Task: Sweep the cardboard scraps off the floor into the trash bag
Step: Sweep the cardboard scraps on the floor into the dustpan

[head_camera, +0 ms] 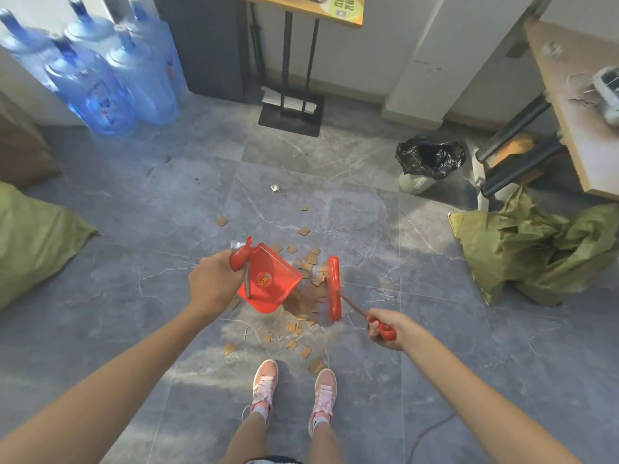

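A: Where are the scraps right now?

B: The cardboard scraps (310,267) sit mostly in a loose heap on the floor (134,296), between the mouth of your dustpan (268,279) and the head of the brush (334,288). Strays lie farther out: a few toward the top of the tile, several near your shoes (264,386). The trash bag (430,157), black and lining a small bin, stands well apart, up and to your right.

A: How should you sweep this well?

B: Keep the dustpan's front lip flat on the floor so pieces don't slip under it, and draw the brush toward it in short, low strokes. Gather the strays into the heap first, I'd say, before you carry anything over.

A: And your hands?

B: Your left hand (212,284) is closed around the dustpan's red handle, tilting the pan toward the heap. Your right hand (388,329) is clenched on the red grip at the end of the brush's thin shaft, with the brush head down at the floor beside the scraps.
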A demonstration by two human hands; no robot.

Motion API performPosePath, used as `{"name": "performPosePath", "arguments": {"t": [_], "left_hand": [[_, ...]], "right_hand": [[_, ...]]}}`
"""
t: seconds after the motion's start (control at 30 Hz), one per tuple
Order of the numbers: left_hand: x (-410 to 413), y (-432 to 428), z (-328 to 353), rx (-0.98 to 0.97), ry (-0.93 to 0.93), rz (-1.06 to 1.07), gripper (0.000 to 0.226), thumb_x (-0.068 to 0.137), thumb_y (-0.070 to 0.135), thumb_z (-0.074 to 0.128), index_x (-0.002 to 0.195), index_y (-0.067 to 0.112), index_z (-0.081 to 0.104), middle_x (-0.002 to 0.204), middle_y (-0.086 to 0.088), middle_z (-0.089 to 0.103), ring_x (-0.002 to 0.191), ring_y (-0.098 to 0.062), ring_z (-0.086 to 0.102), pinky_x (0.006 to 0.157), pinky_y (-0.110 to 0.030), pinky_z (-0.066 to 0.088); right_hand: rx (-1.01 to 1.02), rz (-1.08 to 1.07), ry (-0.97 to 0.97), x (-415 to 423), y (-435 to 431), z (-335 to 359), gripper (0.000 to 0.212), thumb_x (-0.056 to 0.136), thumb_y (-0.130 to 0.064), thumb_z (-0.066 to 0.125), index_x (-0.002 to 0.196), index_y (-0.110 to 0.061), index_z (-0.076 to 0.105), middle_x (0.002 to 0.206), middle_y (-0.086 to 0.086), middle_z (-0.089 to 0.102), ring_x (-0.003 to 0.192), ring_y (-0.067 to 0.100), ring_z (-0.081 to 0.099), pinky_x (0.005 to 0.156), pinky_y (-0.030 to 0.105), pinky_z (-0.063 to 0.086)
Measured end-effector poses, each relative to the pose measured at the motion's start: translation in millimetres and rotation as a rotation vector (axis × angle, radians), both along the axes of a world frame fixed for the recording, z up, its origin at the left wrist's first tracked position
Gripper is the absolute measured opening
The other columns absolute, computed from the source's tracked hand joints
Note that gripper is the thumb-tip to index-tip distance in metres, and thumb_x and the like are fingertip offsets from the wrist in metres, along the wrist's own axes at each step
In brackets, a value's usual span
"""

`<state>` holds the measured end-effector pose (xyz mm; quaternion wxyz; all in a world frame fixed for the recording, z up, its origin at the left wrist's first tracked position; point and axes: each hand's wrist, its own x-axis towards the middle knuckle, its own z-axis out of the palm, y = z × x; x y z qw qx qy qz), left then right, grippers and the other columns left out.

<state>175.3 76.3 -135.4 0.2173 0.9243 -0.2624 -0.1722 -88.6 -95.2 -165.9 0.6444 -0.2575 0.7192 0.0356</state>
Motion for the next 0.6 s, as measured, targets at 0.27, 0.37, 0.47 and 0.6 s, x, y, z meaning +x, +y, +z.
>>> {"name": "performPosePath", "arguments": {"t": [0.27, 0.37, 0.47, 0.6], "left_hand": [[44.4, -21.3, -13.9, -0.030, 0.015, 0.090, 0.042, 0.086, 0.052, 0.052, 0.063, 0.017, 0.051, 0.059, -0.004, 0.057, 0.062, -0.031, 0.056, 0.053, -0.031, 0.036], [56.2, -35.9, -23.0, -0.024, 0.012, 0.105, 0.045, 0.086, 0.056, 0.049, 0.064, 0.016, 0.051, 0.060, -0.007, 0.060, 0.063, -0.034, 0.058, 0.055, -0.034, 0.043], [66.6, -50.1, -31.8, -0.041, 0.009, 0.115, 0.046, 0.087, 0.055, 0.049, 0.064, 0.016, 0.050, 0.058, -0.005, 0.058, 0.061, -0.033, 0.057, 0.055, -0.034, 0.041], [78.9, -61.3, -46.7, -0.060, 0.005, 0.121, 0.045, 0.088, 0.052, 0.050, 0.058, 0.020, 0.040, 0.054, -0.001, 0.051, 0.060, -0.034, 0.055, 0.055, -0.033, 0.039]], "right_hand": [[-0.123, 0.219, -0.019, 105.9, -75.0, 11.6, 0.018, 0.087, 0.005, 0.045, 0.072, -0.005, 0.047, 0.053, 0.004, 0.041, 0.024, 0.005, 0.036, 0.028, 0.012, 0.033], [-0.202, 0.266, -0.046, 154.1, -99.1, -4.6, 0.012, 0.081, 0.006, 0.042, 0.084, -0.005, 0.046, 0.055, 0.003, 0.037, 0.036, 0.008, 0.034, 0.035, 0.014, 0.032], [-0.275, 0.337, -0.053, 202.9, -116.7, -31.4, 0.011, 0.082, 0.007, 0.042, 0.081, -0.004, 0.043, 0.054, 0.004, 0.034, 0.040, 0.010, 0.030, 0.038, 0.017, 0.029], [-0.342, 0.505, -0.006, 260.6, -133.2, -77.7, 0.016, 0.083, 0.008, 0.041, 0.076, -0.007, 0.041, 0.056, 0.004, 0.036, 0.038, 0.013, 0.030, 0.033, 0.012, 0.023]]}}
